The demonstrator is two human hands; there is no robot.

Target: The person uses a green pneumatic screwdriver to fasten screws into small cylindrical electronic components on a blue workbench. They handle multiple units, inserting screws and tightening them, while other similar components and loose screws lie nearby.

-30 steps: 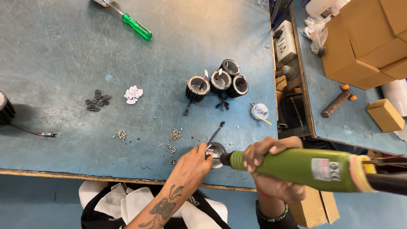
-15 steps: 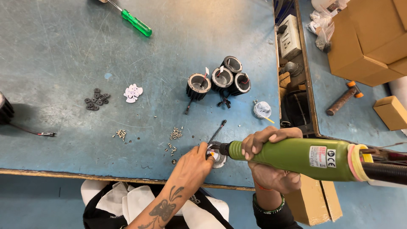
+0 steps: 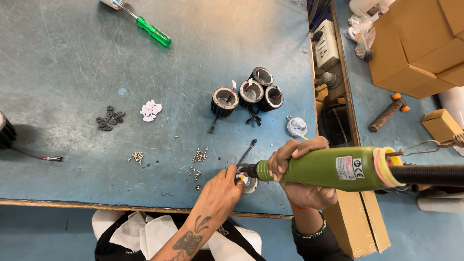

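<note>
From my remote feed, my left hand (image 3: 220, 191) pinches a small round silver part (image 3: 247, 183) against the near edge of the blue tabletop (image 3: 72, 72), its grip clenched on the part's rim with fingertips (image 3: 237, 180) pressed down. Just to the right of that grip, my right hand (image 3: 297, 159) is wrapped tight around a green electric screwdriver (image 3: 328, 168), grasping its barrel near the nose; the tool lies almost level, its tip meeting the silver part between the two hands. A black hose (image 3: 430, 175) runs off the tool's rear end to the right, with a wire hook (image 3: 425, 144) above it.

Just beyond and left of the left grip lie scattered small screws (image 3: 198, 157), and a second little heap of screws (image 3: 137, 156) sits farther left. A thin black lead (image 3: 246, 151) lies just past the silver part. Farther out, three black ribbed cylinders (image 3: 249, 94) stand clustered, touching one another, with a small clear bag (image 3: 296, 126) to their right. Left of these lie white washers (image 3: 151, 110) and black brackets (image 3: 109, 118). At the far edge rests a green-handled screwdriver (image 3: 152, 31). Right of the right grip, across a gap, a second surface carries cardboard boxes (image 3: 415, 43) and a hammer (image 3: 389, 112).
</note>
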